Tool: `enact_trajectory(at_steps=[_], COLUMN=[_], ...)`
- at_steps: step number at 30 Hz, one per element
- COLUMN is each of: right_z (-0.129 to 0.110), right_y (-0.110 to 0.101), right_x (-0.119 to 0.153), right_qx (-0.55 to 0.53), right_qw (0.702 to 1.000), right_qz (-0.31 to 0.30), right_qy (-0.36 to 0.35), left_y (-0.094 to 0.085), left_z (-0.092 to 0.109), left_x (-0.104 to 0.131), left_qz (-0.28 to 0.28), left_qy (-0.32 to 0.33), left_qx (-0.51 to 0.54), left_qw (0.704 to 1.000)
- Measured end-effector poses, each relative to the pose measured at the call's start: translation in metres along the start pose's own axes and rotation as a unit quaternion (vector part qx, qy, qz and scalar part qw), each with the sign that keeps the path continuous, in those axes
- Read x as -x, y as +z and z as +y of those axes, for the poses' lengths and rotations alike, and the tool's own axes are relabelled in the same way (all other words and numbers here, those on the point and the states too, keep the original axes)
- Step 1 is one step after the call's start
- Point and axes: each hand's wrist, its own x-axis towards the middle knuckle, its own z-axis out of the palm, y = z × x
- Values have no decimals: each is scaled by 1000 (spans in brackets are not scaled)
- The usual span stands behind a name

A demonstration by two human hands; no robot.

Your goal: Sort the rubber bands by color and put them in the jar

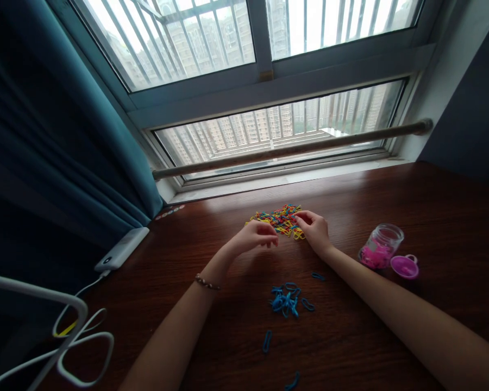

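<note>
A pile of small red, yellow, green and blue loops (283,218) lies on the dark wooden table. My right hand (313,229) touches the pile's right edge, thumb and index finger brought together; anything between them is too small to make out. Just in front of the pile, my left hand (256,238) hovers with its fingers bent and hanging down, nothing visible in it. Nearer to me sits a group of blue clips (285,300), with a few single blue ones around it, such as one (318,276) toward my right forearm.
An open clear jar (378,247) with pink pieces stands tilted at the right, beside a pink lid (405,267). On the left are a white power bank (122,250), white cables and a white tube (36,288). A window with a rail (293,149) lies behind the table.
</note>
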Motion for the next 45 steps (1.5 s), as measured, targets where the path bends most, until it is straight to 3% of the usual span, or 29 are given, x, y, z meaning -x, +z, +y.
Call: enact_trajectory(at_steps=[2, 3, 5, 7, 8, 9, 11, 14, 16, 18, 24, 30, 35, 45], right_z=[-12, -18, -31, -39, -42, -42, -38, -25, -14, -6, 4, 10, 11, 8], right_y=[1, 1, 1, 1, 1, 1, 1, -2, -5, -8, -8, -5, -4, -4], right_x=[5, 8, 14, 20, 21, 22, 20, 11, 4, 0, -2, -1, 1, 1], right_qx=[-53, -79, -113, -110, -103, -96, -81, 6, 97, 151, 182, 264, 312, 258], right_qw=[997, 991, 943, 864, 839, 838, 887, 977, 992, 987, 982, 961, 939, 957], right_qz=[-50, -111, -311, -490, -532, -535, -454, -213, -69, 2, 16, -55, -87, -79], right_qy=[1, 3, 18, 37, 42, 41, 24, -25, -48, -51, -38, -60, -112, -108], left_y=[-2, -1, 0, 3, 4, 5, 7, 9, 10, 11, 14, 13, 10, 12], left_z=[-23, -34, -50, -58, -58, -58, -54, -50, -49, -49, -51, -57, -57, -58], left_x=[-6, -9, -11, -12, -12, -11, -11, -10, -10, -9, -10, -12, -12, -12], left_qz=[205, 252, 299, 309, 305, 292, 252, 197, 174, 162, 189, 289, 319, 336], left_qy=[18, 42, 96, 139, 156, 171, 196, 211, 207, 199, 196, 166, 131, 76], left_qx=[-109, -159, -220, -248, -257, -265, -284, -316, -332, -341, -319, -242, -211, -165], left_qw=[973, 954, 924, 907, 904, 903, 904, 904, 904, 904, 908, 911, 915, 924])
